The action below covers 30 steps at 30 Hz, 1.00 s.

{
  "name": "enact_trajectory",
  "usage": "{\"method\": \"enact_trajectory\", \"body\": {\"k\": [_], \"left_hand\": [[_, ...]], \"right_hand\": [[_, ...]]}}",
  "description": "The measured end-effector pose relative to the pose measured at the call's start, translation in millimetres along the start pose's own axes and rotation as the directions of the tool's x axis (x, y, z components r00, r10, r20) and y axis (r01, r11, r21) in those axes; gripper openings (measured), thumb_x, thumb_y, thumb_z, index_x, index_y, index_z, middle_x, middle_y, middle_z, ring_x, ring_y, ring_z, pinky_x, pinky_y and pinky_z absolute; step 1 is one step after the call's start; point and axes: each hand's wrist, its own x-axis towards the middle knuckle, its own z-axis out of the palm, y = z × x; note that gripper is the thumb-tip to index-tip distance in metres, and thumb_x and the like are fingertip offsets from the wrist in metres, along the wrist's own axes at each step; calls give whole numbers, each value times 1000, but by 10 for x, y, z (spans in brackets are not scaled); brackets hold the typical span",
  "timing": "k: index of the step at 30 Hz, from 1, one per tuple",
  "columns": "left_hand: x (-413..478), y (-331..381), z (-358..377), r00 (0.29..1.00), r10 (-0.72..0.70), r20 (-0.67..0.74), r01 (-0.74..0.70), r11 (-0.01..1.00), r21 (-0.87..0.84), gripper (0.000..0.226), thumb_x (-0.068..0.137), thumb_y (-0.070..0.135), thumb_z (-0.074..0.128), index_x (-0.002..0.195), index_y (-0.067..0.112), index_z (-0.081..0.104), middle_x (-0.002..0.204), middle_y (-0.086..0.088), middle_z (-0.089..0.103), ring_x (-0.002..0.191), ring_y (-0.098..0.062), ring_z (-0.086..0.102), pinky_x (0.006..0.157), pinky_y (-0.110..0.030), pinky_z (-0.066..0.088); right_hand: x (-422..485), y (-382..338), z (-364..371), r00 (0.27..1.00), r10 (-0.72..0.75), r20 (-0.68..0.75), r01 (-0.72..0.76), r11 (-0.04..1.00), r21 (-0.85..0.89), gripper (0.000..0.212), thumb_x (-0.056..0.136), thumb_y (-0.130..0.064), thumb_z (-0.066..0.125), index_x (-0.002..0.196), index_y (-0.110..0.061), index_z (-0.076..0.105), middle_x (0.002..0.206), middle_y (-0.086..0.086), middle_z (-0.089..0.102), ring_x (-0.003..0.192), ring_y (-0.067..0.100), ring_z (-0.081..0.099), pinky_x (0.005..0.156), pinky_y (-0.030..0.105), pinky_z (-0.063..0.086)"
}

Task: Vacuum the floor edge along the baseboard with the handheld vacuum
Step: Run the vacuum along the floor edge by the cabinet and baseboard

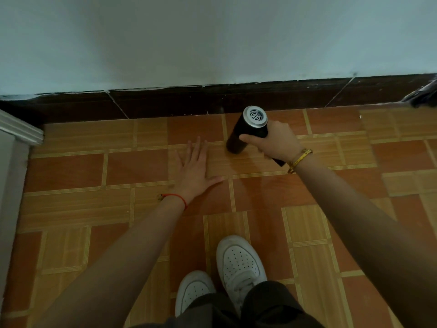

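Black cylindrical handheld vacuum (246, 131) with silver vented end, tilted above tiled floor (142, 166) near dark baseboard (165, 102).

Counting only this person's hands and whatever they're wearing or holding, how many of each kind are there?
Hands: 2, left hand, right hand
Handheld vacuum: 1
White shoes: 2
Wrist bands: 2, red, gold
Total: 7

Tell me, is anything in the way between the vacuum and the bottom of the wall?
Nothing visible is. The right hand grips the handheld vacuum close to the baseboard, and only bare floor lies between them. The left hand is spread open off to the vacuum's side, not in its path.
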Motion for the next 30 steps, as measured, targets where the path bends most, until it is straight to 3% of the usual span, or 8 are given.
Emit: {"method": "enact_trajectory", "body": {"k": [3,7,9,12,19,24,30], "left_hand": [[38,84,27,1000,22,14,-21,999,-25,118,77,71,60,157,17,-8,165,-4,-16,151,-26,-17,119,-59,-9],[94,129,35,999,42,-2,-42,999,-15,119,76,70,63,157,16,-5,166,-5,-13,152,-27,-14,118,-59,-8],[126,140,28,999,37,-4,-38,999,-29,119,75,69,64,157,16,-4,166,-5,-12,152,-27,-14,118,-59,-8],[169,169,23,1000,15,12,-14,998,-64,119,75,68,66,157,17,-4,166,-5,-12,151,-26,-16,118,-58,-9],[294,340,1,998,60,2,-60,998,-31,118,76,67,65,158,15,-2,166,-6,-10,152,-27,-14,117,-58,-11],[426,485,-33,998,67,-2,-67,998,12,117,76,69,64,158,13,2,166,-7,-7,152,-27,-12,116,-58,-12],[529,597,-31,997,77,16,-77,996,36,119,76,69,64,157,12,-3,166,-7,-7,152,-27,-13,117,-59,-11]], "right_hand": [[-37,21,28,1000,-18,-20,18,1000,8,51,83,-52,66,115,-13,59,87,5,68,64,13,57,63,30,54],[-64,30,76,991,-23,-135,21,1000,-13,64,81,-56,66,128,-13,54,111,7,69,96,21,65,81,40,58],[-58,34,82,991,-45,-125,42,999,-22,66,81,-56,66,129,-13,53,115,7,68,102,22,65,84,38,57],[-35,46,65,993,-76,-88,73,997,-40,65,81,-57,66,128,-14,54,114,6,69,100,21,65,82,34,56],[35,166,-12,969,-16,-245,-6,996,-88,70,82,-62,62,130,-13,50,113,7,69,101,25,65,80,41,57],[109,196,-52,974,-76,-214,51,992,-118,73,80,-64,61,134,-17,47,111,5,70,97,24,66,76,39,56],[256,267,-94,951,-39,-308,-8,988,-152,70,82,-66,57,130,-16,47,106,8,70,93,29,66,72,42,55]]}}
